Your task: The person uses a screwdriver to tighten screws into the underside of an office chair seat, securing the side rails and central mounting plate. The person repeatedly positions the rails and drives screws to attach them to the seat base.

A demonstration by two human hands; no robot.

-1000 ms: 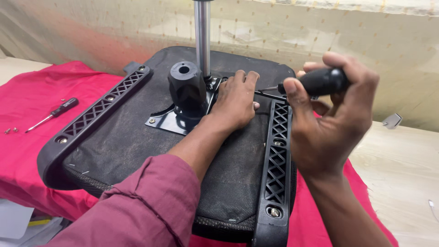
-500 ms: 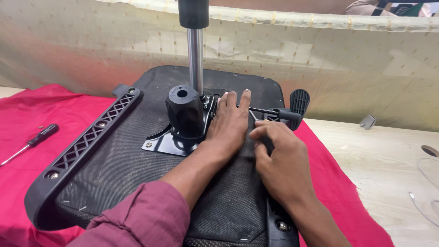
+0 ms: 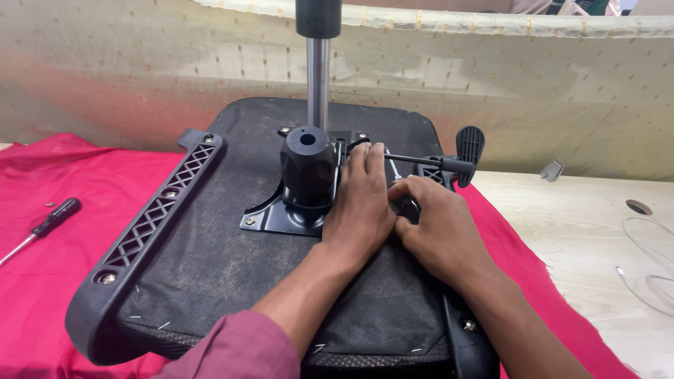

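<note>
An upturned black chair seat [image 3: 225,260] lies on a red cloth [image 3: 63,295]. A black metal plate [image 3: 275,217] with a black socket [image 3: 307,165] is fixed at its middle, and a steel column [image 3: 317,77] rises behind it. My left hand [image 3: 361,210] lies flat on the plate beside the socket, fingers straight. My right hand [image 3: 439,231] rests just right of it, curled around a dark screwdriver handle [image 3: 407,208] whose thin shaft points toward the plate. A lever with a black paddle [image 3: 469,147] sticks out to the right.
Black lattice arm brackets run along the seat's left side [image 3: 151,224] and right side [image 3: 467,344]. A second screwdriver [image 3: 53,217] lies on the cloth at the left. The wooden tabletop [image 3: 583,231] at the right carries a white cable [image 3: 649,267] and a small grey part [image 3: 551,170].
My right hand came down from above the right bracket with the screwdriver and now sits low beside my left hand. The view has shifted left and closer.
</note>
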